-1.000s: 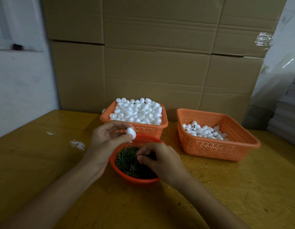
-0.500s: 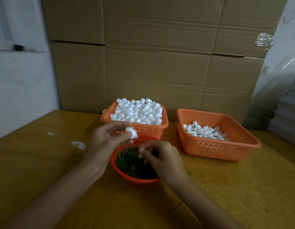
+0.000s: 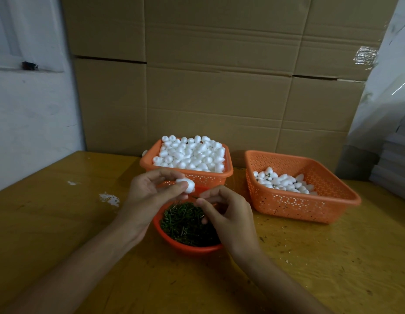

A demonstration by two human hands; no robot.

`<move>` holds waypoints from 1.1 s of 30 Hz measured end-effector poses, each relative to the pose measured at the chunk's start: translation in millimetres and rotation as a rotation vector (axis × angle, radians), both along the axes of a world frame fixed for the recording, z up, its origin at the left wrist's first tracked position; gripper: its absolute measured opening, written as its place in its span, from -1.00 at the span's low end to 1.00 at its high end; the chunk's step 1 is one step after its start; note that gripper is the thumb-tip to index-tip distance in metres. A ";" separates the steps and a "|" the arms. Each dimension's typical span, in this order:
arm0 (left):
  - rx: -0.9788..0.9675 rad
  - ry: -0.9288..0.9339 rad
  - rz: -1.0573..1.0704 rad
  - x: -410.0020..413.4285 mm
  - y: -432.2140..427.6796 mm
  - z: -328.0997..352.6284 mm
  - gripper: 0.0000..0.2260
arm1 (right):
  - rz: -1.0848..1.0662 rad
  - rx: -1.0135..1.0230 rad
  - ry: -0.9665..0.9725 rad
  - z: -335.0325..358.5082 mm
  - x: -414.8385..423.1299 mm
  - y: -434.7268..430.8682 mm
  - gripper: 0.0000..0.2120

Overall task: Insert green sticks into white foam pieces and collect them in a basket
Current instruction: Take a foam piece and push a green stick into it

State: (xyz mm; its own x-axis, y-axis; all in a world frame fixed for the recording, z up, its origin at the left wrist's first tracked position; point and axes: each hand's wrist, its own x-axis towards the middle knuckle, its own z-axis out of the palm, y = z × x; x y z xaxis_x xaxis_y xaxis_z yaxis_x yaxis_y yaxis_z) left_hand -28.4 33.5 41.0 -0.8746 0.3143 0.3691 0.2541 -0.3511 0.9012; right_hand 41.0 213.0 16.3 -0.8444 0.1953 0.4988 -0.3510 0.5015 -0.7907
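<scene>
A white foam piece (image 3: 188, 186) is pinched between the thumb and fingertips of the left hand (image 3: 151, 196), above the far rim of a red bowl (image 3: 192, 249) and in front of the fuller basket. The right hand (image 3: 231, 217) is held just beside it, over the bowl, with its fingers curled and the thumb and forefinger brought together close to the foam piece. Whether a stick is gripped between them cannot be told, as nothing that thin can be made out there.

The bowl is filled with short green sticks (image 3: 185, 224) and is placed near the middle of the tabletop (image 3: 333, 257), towards its near edge. Just behind the bowl, an orange perforated basket (image 3: 227, 172) is heaped with plain foam pieces (image 3: 190, 154), and one piece is seen lying outside its left wall. To the right, a second orange basket (image 3: 287, 206) is set towards the far right of the tabletop, and a smaller layer of foam pieces (image 3: 284, 183) is held in it; dark green tips are seen on a few.

A white smear (image 3: 109, 198) is seen on the left part of the tabletop. Stacked cardboard boxes (image 3: 219, 87) are ranged along the far edge, and a white wall (image 3: 31, 121) is seen on the left.
</scene>
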 end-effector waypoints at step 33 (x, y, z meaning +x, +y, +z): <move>-0.115 0.077 -0.026 0.9 1.0 -1.1 -0.80 | 0.144 -0.096 0.118 -1.4 1.1 4.1 -0.85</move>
State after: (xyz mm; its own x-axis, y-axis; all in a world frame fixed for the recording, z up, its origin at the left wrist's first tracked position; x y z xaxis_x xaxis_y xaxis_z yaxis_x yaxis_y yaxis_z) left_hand -27.5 34.4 39.8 -0.8359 0.3810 0.3951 0.3161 -0.2543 0.9140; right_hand 42.1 217.1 14.9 -0.8042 0.1279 0.5804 -0.5064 0.3636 -0.7819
